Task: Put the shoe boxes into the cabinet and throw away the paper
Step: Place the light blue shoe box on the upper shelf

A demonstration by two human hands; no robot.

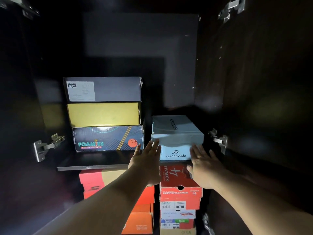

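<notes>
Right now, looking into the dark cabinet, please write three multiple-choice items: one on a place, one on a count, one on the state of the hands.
1. The light blue cardboard veranevada box sits:
A. right of the stack
B. on the stack
C. below the shelf

2. Boxes in the upper left stack:
A. two
B. three
C. five

3. The left hand and right hand are:
A. fists
B. gripping paper
C. open, fingers straight

Key: A, it stands beside the Foamies box; B, grey, yellow, Foamies; C, fingers straight at the box front.
</notes>
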